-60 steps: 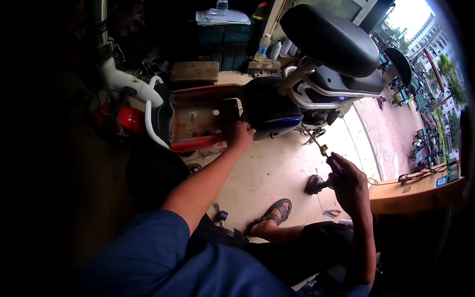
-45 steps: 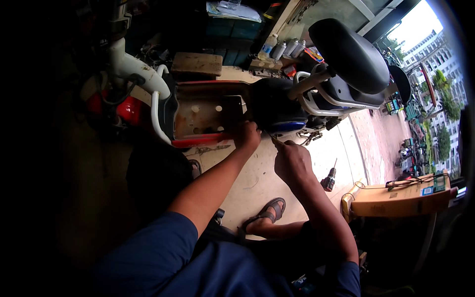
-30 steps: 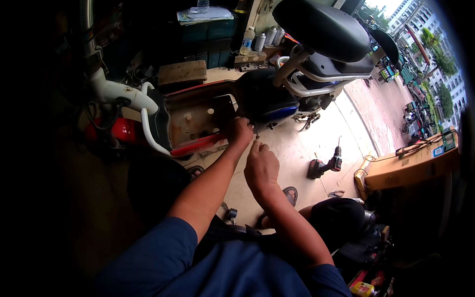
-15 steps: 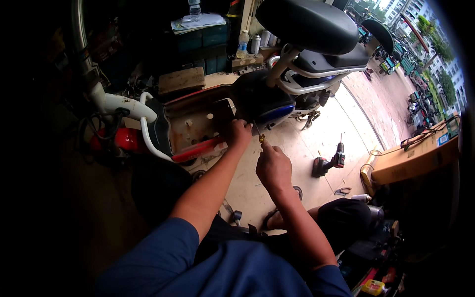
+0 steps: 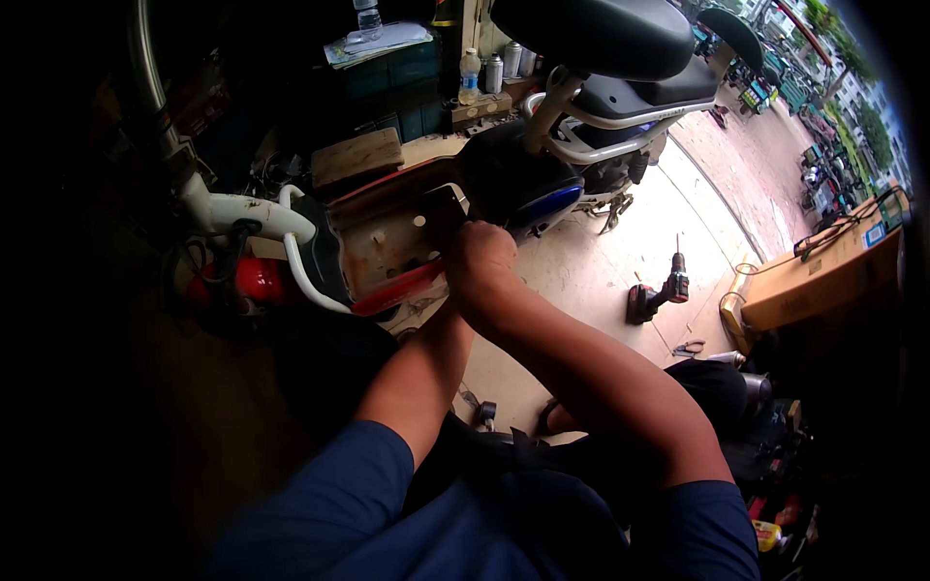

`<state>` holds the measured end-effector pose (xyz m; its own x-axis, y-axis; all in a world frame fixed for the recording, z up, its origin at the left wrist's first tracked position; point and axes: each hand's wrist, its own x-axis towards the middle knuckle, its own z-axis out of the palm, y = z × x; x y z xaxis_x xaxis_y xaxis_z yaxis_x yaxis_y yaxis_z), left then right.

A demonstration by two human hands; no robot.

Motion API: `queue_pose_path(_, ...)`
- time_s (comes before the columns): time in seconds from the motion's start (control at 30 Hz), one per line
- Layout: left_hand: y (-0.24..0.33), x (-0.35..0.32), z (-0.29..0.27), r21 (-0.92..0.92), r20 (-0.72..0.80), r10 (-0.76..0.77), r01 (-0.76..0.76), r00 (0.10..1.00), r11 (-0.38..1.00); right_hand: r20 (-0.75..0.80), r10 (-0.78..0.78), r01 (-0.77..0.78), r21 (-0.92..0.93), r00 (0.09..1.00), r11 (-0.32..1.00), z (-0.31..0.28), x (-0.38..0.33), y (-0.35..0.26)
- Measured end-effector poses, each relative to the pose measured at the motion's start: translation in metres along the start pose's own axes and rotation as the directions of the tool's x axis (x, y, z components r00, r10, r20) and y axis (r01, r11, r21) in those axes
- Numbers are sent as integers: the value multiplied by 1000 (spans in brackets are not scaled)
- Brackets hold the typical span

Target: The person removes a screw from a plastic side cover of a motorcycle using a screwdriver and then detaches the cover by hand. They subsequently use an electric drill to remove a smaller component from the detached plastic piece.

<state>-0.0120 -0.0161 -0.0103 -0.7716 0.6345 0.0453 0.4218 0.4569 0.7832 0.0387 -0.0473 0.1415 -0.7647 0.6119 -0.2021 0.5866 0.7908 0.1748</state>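
An electric scooter stands before me, its bare footwell tray [image 5: 373,266] rust-stained and edged in red. My right hand [image 5: 484,254] crosses over my left wrist to the tray's rear edge, below the seat. Its fingers are curled with the back of the hand toward me. The thin-shafted, yellow-handled screwdriver that showed in it half a second ago is hidden by the hand. My left hand is behind the right hand and wrist; only its forearm [image 5: 421,363] shows, and its fingers cannot be seen. Blue side trim [image 5: 547,208] lies just beyond my hands.
A cordless drill [image 5: 664,290] stands on the tiled floor to the right, with pliers [image 5: 689,348] nearer. A cardboard box [image 5: 823,266] lies farther right. The black seat [image 5: 596,39] overhangs at the back. A wooden block [image 5: 356,158], bottle [image 5: 470,77] and spray cans [image 5: 494,73] stand behind.
My right hand has swung left and up, turning over and crossing my left wrist. The yellow screwdriver handle has gone out of sight, and my left hand is now covered. The view has shifted slightly.
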Motion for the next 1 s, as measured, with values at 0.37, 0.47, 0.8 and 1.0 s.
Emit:
queue_pose_path(0.37,24,0,1,72,-97,41,-34,994,997,-390,152,22,406,908,914,78,-78,60)
queue_pose_path(0.47,23,-2,1,33,-102,12,-9,995,999,-503,62,131,340,862,931,81,-93,97)
queue_pose_path(0.8,20,3,9,34,-112,-22,26,993,999,-276,168,195,901,946,387,99,-82,160)
queue_pose_path(1.0,3,-3,-6,14,-107,121,-121,987,993,-280,211,207,928,937,311,107,-87,153)
